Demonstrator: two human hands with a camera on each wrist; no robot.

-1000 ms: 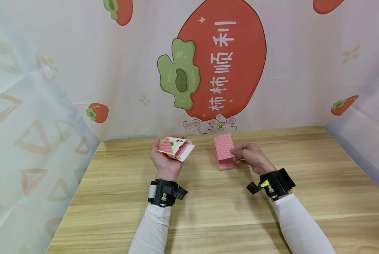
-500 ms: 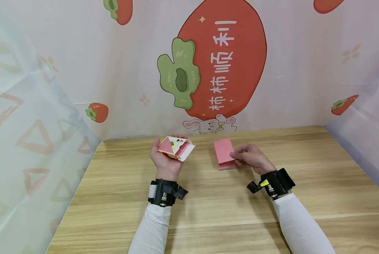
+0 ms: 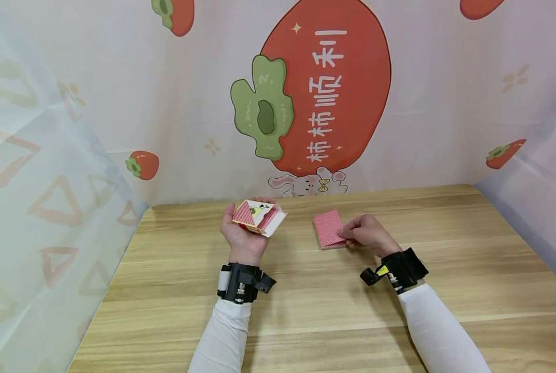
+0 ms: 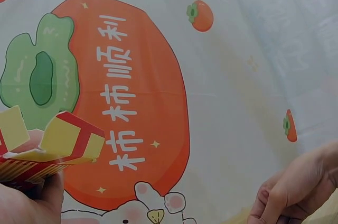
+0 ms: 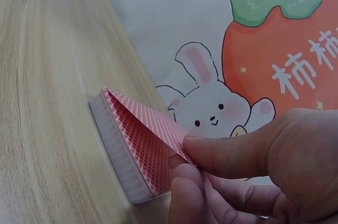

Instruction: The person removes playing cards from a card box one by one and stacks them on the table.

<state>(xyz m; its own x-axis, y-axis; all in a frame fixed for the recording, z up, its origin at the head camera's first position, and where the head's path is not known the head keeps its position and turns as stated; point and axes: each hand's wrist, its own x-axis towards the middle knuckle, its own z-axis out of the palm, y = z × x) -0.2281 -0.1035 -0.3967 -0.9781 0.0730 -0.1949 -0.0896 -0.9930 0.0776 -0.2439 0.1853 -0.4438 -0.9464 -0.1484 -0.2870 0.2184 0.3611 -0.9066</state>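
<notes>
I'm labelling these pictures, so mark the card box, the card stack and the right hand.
Card box (image 3: 254,212): head view, on its printed upper face.
Card stack (image 5: 124,155): right wrist view, on its pale side.
Right hand (image 3: 369,234): head view, on the back of the hand.

Behind the wood-grain table (image 3: 306,321) hangs a pale backdrop (image 3: 432,114) printed with a red fruit (image 3: 366,88) above a rabbit (image 3: 306,184).

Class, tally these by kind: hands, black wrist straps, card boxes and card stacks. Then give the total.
Hands: 2 (left hand, right hand)
Wrist straps: 2 (left strap, right strap)
Card box: 1
Card stack: 1
Total: 6
</notes>
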